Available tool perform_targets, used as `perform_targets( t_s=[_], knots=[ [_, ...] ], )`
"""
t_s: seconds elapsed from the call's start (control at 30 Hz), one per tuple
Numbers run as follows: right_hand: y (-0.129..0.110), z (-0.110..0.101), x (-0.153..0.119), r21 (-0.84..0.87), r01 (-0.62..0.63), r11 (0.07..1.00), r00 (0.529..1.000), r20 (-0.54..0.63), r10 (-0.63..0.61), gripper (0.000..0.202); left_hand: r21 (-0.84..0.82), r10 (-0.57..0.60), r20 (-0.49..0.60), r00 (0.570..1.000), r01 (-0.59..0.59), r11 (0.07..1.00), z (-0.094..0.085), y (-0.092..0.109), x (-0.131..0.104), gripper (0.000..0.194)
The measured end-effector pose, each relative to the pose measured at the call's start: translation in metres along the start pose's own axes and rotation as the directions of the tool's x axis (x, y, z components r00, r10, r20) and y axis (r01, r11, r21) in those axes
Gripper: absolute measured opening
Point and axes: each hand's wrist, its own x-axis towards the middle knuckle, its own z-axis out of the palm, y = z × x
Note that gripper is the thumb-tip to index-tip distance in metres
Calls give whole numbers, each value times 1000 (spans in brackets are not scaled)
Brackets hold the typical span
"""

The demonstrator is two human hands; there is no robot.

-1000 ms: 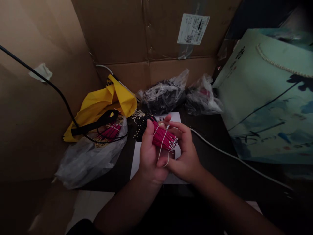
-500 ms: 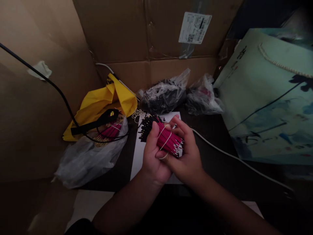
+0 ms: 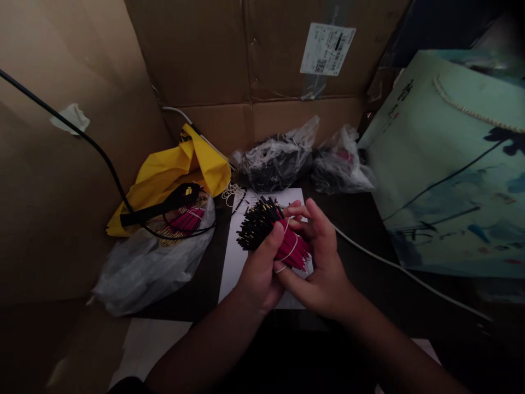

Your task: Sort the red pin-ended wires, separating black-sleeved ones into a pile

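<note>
A bundle of thin sticks, pink with black ends at the left and pale tips at the right, is held above a white sheet of paper. My left hand is wrapped round it from below, the thumb across its near side. At the bundle's right side is my right hand, its fingers curled on a pale rubber band that goes round the pink part. A loop of the band lies over the right thumb.
A similar pink bundle lies on a plastic bag by a yellow cloth bag. Two filled plastic bags stand behind. A pale green paper bag is at the right, with a white cable before it. Cardboard walls enclose the back and left.
The bundle has turned a little, its black ends now showing more, and moved slightly right and down. The left thumb has slid right across it, and the right fingers have lifted and spread somewhat.
</note>
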Motion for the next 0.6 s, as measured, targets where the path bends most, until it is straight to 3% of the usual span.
perform_targets(
  t_s=[0.17, 0.37, 0.6],
  knots=[
    [-2, -4, 3, -91, 38, 995, 998, 53, -33, 87, 37, -4, -76, 997, 7, 999, -1, -3, 1, 40],
    [0, -5, 3, -225, 120, 967, 992, 58, -109, 83, -43, -73, -77, 994, 70, 997, 1, -3, 5, 42],
    [7, -11, 1, -203, 146, 968, 982, 147, -117, 87, -75, -125, -85, 989, 119, 990, 1, -4, 10, 47]
  ],
)
